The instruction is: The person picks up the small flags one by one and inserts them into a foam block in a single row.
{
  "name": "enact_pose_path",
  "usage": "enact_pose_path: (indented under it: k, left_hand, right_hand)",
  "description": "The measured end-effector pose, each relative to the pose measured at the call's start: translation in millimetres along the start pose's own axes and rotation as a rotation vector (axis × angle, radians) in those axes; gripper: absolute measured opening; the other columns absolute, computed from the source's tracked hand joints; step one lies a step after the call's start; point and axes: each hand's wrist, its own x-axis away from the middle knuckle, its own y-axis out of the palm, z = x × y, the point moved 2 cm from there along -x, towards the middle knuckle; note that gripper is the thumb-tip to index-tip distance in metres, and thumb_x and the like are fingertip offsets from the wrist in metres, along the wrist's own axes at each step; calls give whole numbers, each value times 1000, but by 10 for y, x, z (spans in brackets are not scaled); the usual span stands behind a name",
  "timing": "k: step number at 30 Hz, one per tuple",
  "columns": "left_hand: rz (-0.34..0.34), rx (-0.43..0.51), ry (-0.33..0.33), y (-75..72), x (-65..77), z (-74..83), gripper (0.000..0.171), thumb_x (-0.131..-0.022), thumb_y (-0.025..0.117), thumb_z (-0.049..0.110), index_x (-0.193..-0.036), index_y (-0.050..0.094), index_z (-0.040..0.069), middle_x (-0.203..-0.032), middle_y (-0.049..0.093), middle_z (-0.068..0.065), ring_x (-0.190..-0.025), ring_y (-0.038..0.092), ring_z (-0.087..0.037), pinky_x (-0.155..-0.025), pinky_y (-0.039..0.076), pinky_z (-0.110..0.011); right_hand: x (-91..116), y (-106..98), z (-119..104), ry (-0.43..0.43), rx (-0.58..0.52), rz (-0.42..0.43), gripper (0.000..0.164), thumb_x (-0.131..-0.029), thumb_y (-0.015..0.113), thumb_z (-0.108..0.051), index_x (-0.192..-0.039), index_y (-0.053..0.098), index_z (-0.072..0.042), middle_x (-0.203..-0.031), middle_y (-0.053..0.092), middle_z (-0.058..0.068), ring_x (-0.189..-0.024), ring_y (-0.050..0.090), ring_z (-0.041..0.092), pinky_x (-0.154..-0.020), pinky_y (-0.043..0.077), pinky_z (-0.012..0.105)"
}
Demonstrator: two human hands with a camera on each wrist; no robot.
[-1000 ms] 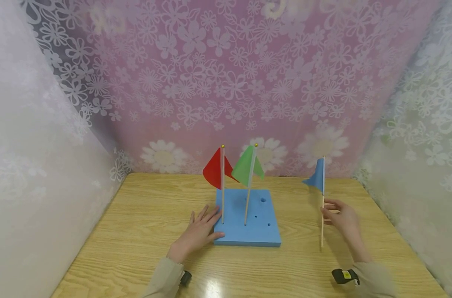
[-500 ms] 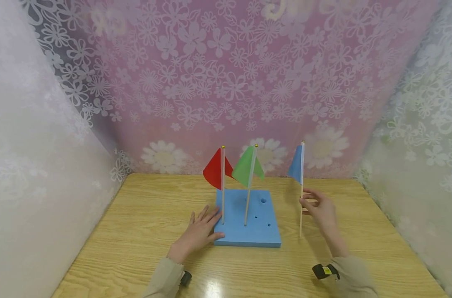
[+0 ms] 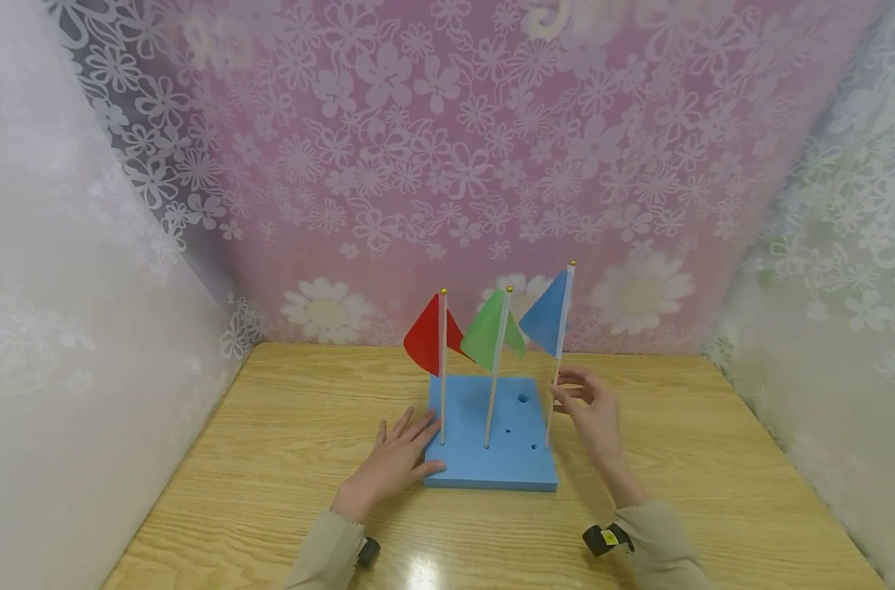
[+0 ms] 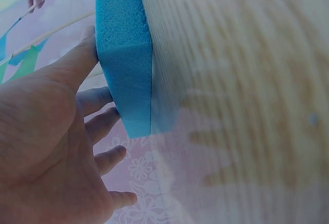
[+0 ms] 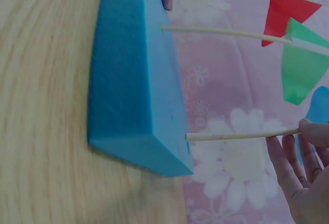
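My right hand (image 3: 589, 414) pinches the wooden stick of a blue flag (image 3: 547, 314) between thumb and fingertips. The stick's lower end (image 5: 191, 137) is right at the top face of a blue foam block (image 3: 484, 474), near the block's right edge and beside a small hole. My left hand (image 3: 397, 459) rests with spread, straight fingers on the block's left edge. A red flag (image 3: 423, 336) stands upright in the block near that hand. To its right a green flag (image 3: 483, 332) stands in another hole, tilted slightly.
Several holes (image 3: 523, 398) of differing size show in the block's right half. The block lies on a wood-grain table (image 3: 293, 426). A pink floral backdrop (image 3: 447, 164) rises behind, with pale patterned walls at both sides.
My right hand has carried the blue flag leftward from the table's right side to the block's right edge. The left hand, block, red flag and green flag have stayed put.
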Motion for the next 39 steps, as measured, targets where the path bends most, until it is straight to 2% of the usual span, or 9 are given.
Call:
enact_pose_path:
  k: [4, 9, 13, 16, 23, 32, 39]
  left_hand:
    - [1, 4, 2, 7, -2, 3, 71, -99, 62, 44, -157, 38, 10, -165, 30, -11, -153, 16, -43, -112, 13, -77]
    - [7, 5, 2, 11, -6, 3, 71, -99, 62, 44, -157, 39, 10, -165, 31, -11, -153, 16, -44, -112, 13, -77]
    - [9, 2, 2, 14, -6, 3, 71, -99, 63, 44, -157, 40, 10, -164, 31, -11, -153, 16, -44, -112, 13, -77]
    - [9, -3, -1, 13, 1, 5, 71, -99, 63, 44, -157, 40, 10, -164, 32, -11, -153, 17, -44, -112, 14, -77]
    - [12, 2, 4, -6, 20, 22, 71, -99, 63, 43, -157, 39, 9, -164, 32, -12, -152, 18, -45, -110, 15, -78]
    - [9, 9, -1, -2, 44, 16, 71, -99, 63, 43, -157, 39, 10, -164, 32, -12, -152, 18, -45, -111, 15, -78]
    - [11, 23, 3, -3, 32, 5, 72, -99, 64, 43, -157, 39, 9, -164, 31, -12, -152, 17, -45, -110, 15, -78]
  right_hand:
    - [49, 92, 8, -33, -48, -6, 26, -92, 72, 2, -117, 66, 4, -108, 64, 28, -82, 71, 14, -71, 62, 38]
    - [88, 158, 34, -64, -52, -1, 27, -91, 72, 5, -116, 65, 7, -106, 64, 31, -83, 71, 28, -68, 61, 31]
    - [113, 172, 69, -80, -38, -2, 27, -90, 70, 10, -116, 63, 13, -105, 64, 32, -83, 70, 36, -67, 61, 32]
    - [144, 174, 89, -73, -39, -18, 28, -90, 71, 9, -116, 63, 11, -105, 65, 30, -84, 70, 33, -68, 62, 33]
    - [227, 175, 110, -64, -45, -57, 25, -91, 74, 0, -114, 66, 5, -104, 66, 25, -84, 70, 15, -69, 62, 35]
    - [238, 165, 121, -76, -34, -78, 24, -91, 74, -1, -114, 67, 4, -104, 66, 24, -84, 69, 12, -70, 62, 35]
    - [215, 117, 137, -94, -15, -90, 26, -91, 73, 1, -116, 67, 5, -105, 67, 26, -85, 71, 17, -72, 61, 33]
